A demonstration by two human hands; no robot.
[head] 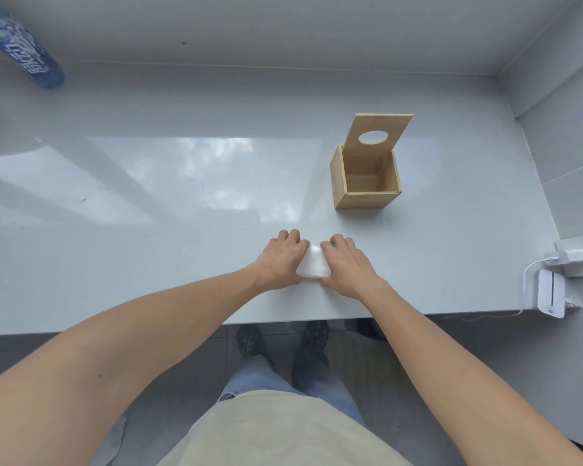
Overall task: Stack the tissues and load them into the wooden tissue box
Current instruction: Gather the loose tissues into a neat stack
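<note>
A small white stack of tissues (313, 265) lies on the pale countertop near its front edge. My left hand (281, 258) presses against its left side and my right hand (345, 264) against its right side, fingers curled over the far edge, so most of the stack is hidden. The wooden tissue box (364, 183) stands farther back and to the right, its inside bare. Its lid (377, 134), with an oval hole, is tipped up at the back.
A blue printed bottle (24, 48) lies at the far left back. A white charger and small white device (551, 292) with a cable sit at the counter's right front corner. Walls close off the back and right. The counter's front edge (182, 327) runs just below my wrists.
</note>
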